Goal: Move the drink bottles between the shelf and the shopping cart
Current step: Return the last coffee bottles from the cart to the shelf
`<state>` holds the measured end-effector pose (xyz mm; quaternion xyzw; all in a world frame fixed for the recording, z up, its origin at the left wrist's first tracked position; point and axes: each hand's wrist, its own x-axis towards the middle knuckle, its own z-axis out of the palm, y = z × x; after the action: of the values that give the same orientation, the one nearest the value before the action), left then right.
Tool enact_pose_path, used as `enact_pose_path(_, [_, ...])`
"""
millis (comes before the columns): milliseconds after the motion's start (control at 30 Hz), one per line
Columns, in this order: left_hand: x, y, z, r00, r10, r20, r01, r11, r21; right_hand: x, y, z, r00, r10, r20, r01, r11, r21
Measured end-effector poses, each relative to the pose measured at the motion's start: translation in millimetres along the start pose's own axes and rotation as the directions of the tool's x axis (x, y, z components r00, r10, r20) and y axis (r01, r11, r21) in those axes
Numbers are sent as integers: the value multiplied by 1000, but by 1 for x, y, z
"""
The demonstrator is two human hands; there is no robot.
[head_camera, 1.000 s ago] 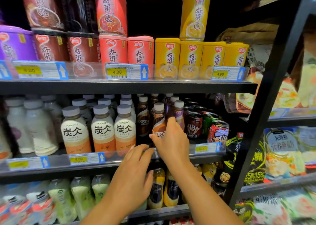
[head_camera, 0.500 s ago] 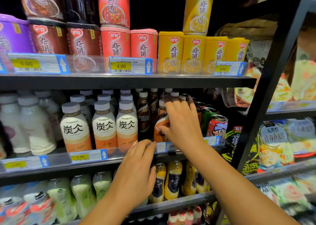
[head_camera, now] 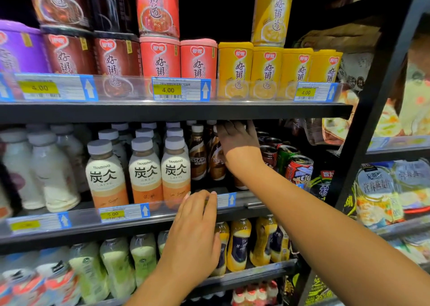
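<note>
Your left hand (head_camera: 194,232) is nearest, fingers straight and together, tips resting on the clear front rail (head_camera: 130,212) of the middle shelf, holding nothing. Just past the rail stand three Tanbing latte bottles (head_camera: 144,173) in a row, upright, with the brown Nescafé bottles (head_camera: 197,156) beside them on the right. Your right hand (head_camera: 239,147) is deeper in, up under the shelf above, fingers curled over bottle tops there; I can't tell whether it grips one. Red cans (head_camera: 299,170) sit right of it.
</note>
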<state>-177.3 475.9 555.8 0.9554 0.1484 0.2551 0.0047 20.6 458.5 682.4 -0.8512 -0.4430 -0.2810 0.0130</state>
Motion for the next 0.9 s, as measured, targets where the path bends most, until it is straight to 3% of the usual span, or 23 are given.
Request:
enact_pose_path(200, [-1,-1,1,1000,3,-19,-4,1000,-30,10,-4,4,1000,25,-6,-25,999,-24])
enact_pose_path(333, [-1,-3,2,999,2,-40,-3,999,-42,4,2,0,999,46,-28,-45,998,50])
enact_pose_path(433, [0,-3,3,999,-6,-42,4,999,-45,-14,22,-8,984,171,-45,-161,970,180])
enact_pose_path(567, [1,0,4,999,-21,-46,20,999,-31,-19,57,0,944,330,28,-316,871,376])
enact_pose_path(733, [2,1,6,999,-41,-25,40,999,-29,-6,72,8,948,314,52,-259,665,701])
enact_pose_path(900, [2,1,5,998,-53,-14,52,998,-40,-8,82,6,946,317,70,-228,495,839])
